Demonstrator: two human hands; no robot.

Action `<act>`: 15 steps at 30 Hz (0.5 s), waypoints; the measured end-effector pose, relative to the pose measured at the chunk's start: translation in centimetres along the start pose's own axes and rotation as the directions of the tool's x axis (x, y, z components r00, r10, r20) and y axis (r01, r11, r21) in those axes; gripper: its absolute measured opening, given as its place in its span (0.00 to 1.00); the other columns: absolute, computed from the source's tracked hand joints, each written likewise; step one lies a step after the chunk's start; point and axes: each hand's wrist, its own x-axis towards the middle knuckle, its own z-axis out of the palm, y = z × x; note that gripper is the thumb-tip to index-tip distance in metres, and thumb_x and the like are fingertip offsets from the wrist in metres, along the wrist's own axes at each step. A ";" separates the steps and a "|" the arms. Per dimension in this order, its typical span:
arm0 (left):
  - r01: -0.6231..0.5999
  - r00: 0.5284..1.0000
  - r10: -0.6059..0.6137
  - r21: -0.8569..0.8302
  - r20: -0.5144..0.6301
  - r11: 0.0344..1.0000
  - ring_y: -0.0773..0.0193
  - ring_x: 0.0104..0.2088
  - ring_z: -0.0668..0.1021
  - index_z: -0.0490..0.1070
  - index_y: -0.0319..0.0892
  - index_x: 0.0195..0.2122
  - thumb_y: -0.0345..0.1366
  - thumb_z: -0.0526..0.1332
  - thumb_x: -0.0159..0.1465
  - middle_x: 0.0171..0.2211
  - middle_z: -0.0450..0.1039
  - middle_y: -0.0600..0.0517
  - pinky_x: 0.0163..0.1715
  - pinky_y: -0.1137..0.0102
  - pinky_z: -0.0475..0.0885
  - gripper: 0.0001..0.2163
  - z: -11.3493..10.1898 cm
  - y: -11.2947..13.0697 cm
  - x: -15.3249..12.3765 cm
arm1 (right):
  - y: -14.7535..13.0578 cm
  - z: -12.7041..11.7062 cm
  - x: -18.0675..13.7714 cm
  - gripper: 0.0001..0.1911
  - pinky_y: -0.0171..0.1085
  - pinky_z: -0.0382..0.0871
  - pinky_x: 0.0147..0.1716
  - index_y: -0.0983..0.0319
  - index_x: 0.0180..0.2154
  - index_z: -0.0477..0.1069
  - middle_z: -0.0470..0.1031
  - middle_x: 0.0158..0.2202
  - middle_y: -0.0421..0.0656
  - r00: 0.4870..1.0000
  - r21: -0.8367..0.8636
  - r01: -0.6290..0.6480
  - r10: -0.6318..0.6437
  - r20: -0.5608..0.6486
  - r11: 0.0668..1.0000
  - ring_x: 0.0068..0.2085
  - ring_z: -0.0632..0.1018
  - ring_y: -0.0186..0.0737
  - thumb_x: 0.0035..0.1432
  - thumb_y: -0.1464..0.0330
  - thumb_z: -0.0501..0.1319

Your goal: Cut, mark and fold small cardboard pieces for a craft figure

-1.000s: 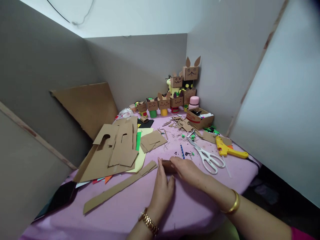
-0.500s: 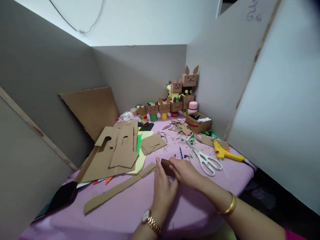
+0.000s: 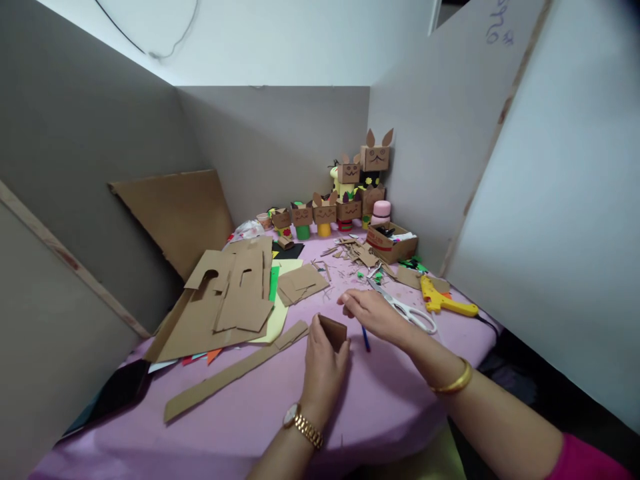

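My left hand point(image 3: 324, 353) is closed around a folded piece of brown cardboard point(image 3: 334, 331), which stands on edge like a small open box frame. A gold watch is on that wrist. My right hand point(image 3: 373, 311) is lifted off the cardboard, a little to its right, with its fingers loosely bent and nothing visible in them. Beneath that hand a blue pen point(image 3: 367, 339) lies on the table, its upper part hidden. White-handled scissors point(image 3: 417, 317) lie just behind the right hand, partly covered by it. A long cardboard strip point(image 3: 225, 380) lies left of my left hand.
Flat cardboard sheets point(image 3: 245, 307) and smaller pieces point(image 3: 303, 285) lie left and ahead. A yellow glue gun point(image 3: 445, 300) rests at right. Cardboard scraps lie before a small box point(image 3: 393, 247). Several cardboard animal figures point(image 3: 325, 215) stand at the back. A dark phone-like slab point(image 3: 115, 393) is front left.
My right hand has come off the folded cardboard and moved up and right, over the pen and scissors. My left hand keeps hold of the cardboard. The view has shifted slightly.
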 end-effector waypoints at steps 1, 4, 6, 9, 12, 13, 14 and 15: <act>-0.002 1.000 0.002 -0.005 0.000 1.000 0.44 0.59 0.60 0.47 0.33 0.60 0.35 0.58 0.60 0.58 0.55 0.32 0.55 0.49 0.58 0.30 0.0 -0.1 0.0 | -0.1 0.0 0.1 0.21 0.33 0.62 0.32 0.62 0.39 0.71 0.79 0.34 0.44 1.000 -0.005 0.005 -0.005 0.016 1.000 0.36 0.77 0.37 0.68 0.67 0.40; -0.013 1.000 0.013 -0.025 0.003 1.000 0.46 0.57 0.64 0.47 0.37 0.60 0.33 0.57 0.60 0.56 0.59 0.35 0.54 0.49 0.61 0.28 0.1 -0.3 0.0 | -0.7 1.1 -0.1 0.18 0.33 0.60 0.29 0.62 0.31 0.73 0.79 0.30 0.44 0.997 -0.046 0.022 -0.018 0.077 0.999 0.32 0.77 0.40 0.65 0.67 0.47; -0.015 1.000 0.016 -0.036 0.006 0.999 0.48 0.55 0.67 0.47 0.37 0.59 0.32 0.56 0.60 0.53 0.62 0.35 0.52 0.50 0.63 0.27 0.1 -0.4 -0.1 | -1.1 2.0 -0.4 0.18 0.34 0.58 0.28 0.63 0.31 0.74 0.79 0.30 0.47 0.995 -0.079 0.020 -0.012 0.095 0.997 0.32 0.77 0.42 0.64 0.67 0.48; -0.012 1.000 0.012 -0.042 0.002 0.999 0.48 0.55 0.66 0.46 0.36 0.59 0.31 0.56 0.60 0.54 0.61 0.34 0.52 0.51 0.62 0.28 0.1 -0.5 -0.2 | -1.4 2.8 -0.8 0.18 0.35 0.57 0.27 0.64 0.33 0.74 0.80 0.32 0.49 0.995 -0.116 0.011 0.000 0.096 0.993 0.33 0.78 0.44 0.65 0.67 0.47; -0.016 1.000 0.015 -0.054 -0.008 0.998 0.48 0.56 0.65 0.47 0.36 0.59 0.31 0.56 0.60 0.54 0.61 0.35 0.52 0.52 0.62 0.28 0.2 -0.5 -0.2 | -1.4 2.7 -1.0 0.20 0.35 0.57 0.27 0.63 0.34 0.74 0.80 0.32 0.48 0.995 -0.124 0.026 -0.013 0.101 0.992 0.33 0.78 0.43 0.66 0.65 0.45; -0.019 1.000 0.019 -0.060 -0.009 0.998 0.49 0.55 0.67 0.47 0.36 0.59 0.30 0.56 0.59 0.52 0.62 0.35 0.52 0.53 0.63 0.28 0.2 -0.5 -0.2 | -1.4 2.7 -1.1 0.20 0.34 0.57 0.27 0.62 0.35 0.73 0.80 0.33 0.48 0.995 -0.123 0.032 -0.020 0.100 0.992 0.33 0.78 0.42 0.66 0.63 0.45; -0.023 1.000 0.022 -0.066 -0.012 0.998 0.49 0.54 0.67 0.48 0.37 0.59 0.30 0.56 0.59 0.51 0.63 0.36 0.51 0.53 0.64 0.27 0.2 -0.5 -0.2 | -1.4 2.8 -1.2 0.20 0.34 0.57 0.27 0.62 0.36 0.73 0.80 0.34 0.47 0.995 -0.123 0.036 -0.024 0.096 0.992 0.34 0.78 0.42 0.66 0.62 0.45; -0.027 1.000 0.026 -0.071 -0.016 0.997 0.49 0.53 0.68 0.48 0.37 0.59 0.31 0.56 0.59 0.51 0.63 0.36 0.51 0.54 0.64 0.27 0.3 -0.6 -0.1 | -1.4 2.8 -1.3 0.20 0.34 0.57 0.27 0.62 0.37 0.72 0.80 0.35 0.47 0.996 -0.127 0.034 -0.023 0.090 0.991 0.34 0.78 0.42 0.66 0.62 0.45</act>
